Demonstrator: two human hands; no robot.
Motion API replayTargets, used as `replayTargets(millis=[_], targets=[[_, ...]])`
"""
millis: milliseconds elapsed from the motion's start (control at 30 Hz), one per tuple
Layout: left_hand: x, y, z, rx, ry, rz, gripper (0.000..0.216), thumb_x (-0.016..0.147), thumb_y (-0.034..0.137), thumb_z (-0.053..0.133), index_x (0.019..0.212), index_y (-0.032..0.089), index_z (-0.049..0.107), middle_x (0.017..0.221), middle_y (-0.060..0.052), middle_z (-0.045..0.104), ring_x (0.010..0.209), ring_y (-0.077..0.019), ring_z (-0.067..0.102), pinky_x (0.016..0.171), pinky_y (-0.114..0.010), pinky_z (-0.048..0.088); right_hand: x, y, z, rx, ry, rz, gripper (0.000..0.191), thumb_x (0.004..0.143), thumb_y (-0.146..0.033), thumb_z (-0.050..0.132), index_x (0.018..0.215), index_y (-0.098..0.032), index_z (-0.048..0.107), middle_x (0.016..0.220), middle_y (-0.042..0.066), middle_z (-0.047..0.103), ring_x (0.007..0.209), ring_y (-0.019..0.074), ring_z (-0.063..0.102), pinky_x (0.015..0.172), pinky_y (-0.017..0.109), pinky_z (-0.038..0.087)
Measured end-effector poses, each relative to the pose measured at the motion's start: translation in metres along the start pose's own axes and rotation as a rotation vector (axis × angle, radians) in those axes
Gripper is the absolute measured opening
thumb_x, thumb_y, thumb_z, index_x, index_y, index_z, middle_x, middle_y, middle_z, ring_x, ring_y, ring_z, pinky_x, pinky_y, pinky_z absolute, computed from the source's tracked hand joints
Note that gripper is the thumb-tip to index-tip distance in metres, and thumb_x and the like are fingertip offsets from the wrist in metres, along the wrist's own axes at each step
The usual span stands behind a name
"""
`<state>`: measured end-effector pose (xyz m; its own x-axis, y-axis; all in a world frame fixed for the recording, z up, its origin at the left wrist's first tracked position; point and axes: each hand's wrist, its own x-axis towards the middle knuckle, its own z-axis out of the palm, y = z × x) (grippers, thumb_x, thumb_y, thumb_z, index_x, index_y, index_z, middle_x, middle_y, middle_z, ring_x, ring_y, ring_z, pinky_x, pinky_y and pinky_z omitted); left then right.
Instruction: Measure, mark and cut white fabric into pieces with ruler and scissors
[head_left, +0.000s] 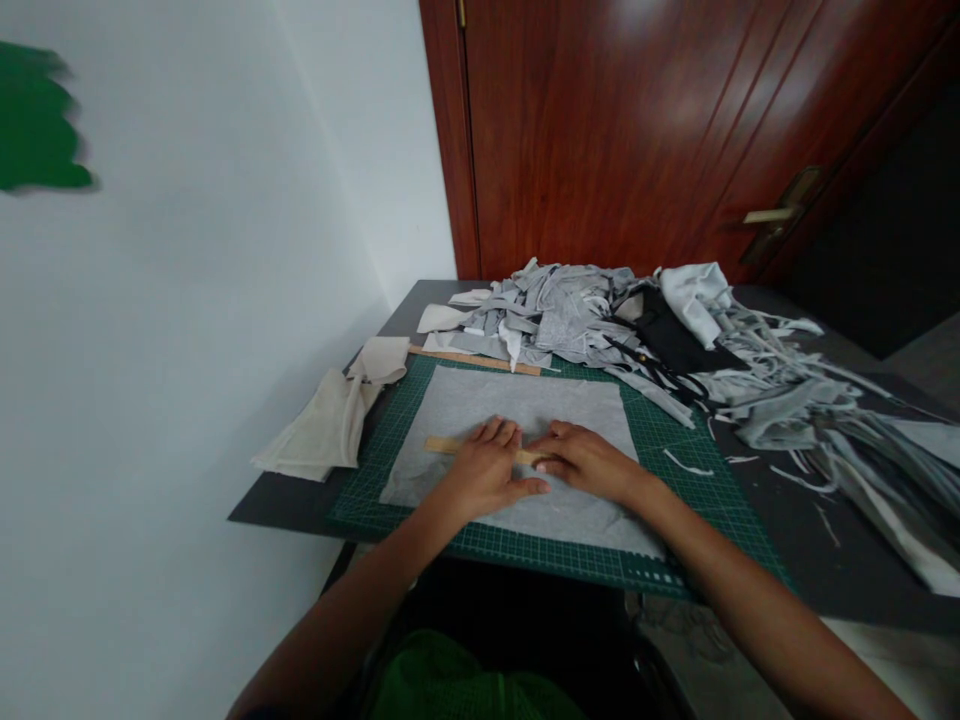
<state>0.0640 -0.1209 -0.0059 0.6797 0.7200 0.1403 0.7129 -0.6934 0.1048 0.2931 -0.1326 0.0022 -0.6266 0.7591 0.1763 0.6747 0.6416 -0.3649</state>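
A grey sheet of fabric point(525, 410) lies flat on a green cutting mat point(675, 450). Across the sheet lies a short wooden ruler point(442, 445). My left hand point(484, 470) rests flat on the ruler with its fingers stretched out. Next to it, my right hand point(585, 460) has its fingers curled down at the ruler's right end; whether they grip anything is hidden.
A heap of grey and white fabric strips point(570, 315) with a black piece point(671, 340) fills the back and right of the dark table point(787, 530). A longer wooden ruler point(480, 360) lies at the mat's far edge. Folded beige cloth point(330, 420) lies left. A brown door point(637, 130) stands behind.
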Motion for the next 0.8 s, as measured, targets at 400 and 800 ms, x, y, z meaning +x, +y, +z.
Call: replayTargets(millis=[400, 800], targets=[[0.017, -0.016, 0.014, 0.052, -0.010, -0.203, 0.071, 0.102, 0.066, 0.036, 0.160, 0.023, 0.039, 0.167, -0.007, 0.037, 0.156, -0.0393, 0.023, 0.125, -0.063, 0.019, -0.002, 0.008, 0.000, 0.007, -0.045, 0.016, 0.026, 0.102, -0.034, 0.060, 0.122, -0.027, 0.074, 0.093, 0.004, 0.060, 0.086, 0.0195, 0.060, 0.081, 0.032, 0.048], [-0.006, -0.005, 0.013, -0.080, 0.044, 0.058, 0.054, 0.095, 0.003, 0.042, 0.141, 0.028, 0.059, 0.154, -0.003, 0.053, 0.153, -0.0250, 0.034, 0.125, -0.051, 0.029, -0.001, 0.034, 0.002, 0.322, -0.006, 0.058, 0.026, 0.098, -0.028, 0.060, 0.118, -0.019, 0.075, 0.097, 0.007, 0.072, 0.088, 0.0198, 0.066, 0.083, 0.033, 0.052]])
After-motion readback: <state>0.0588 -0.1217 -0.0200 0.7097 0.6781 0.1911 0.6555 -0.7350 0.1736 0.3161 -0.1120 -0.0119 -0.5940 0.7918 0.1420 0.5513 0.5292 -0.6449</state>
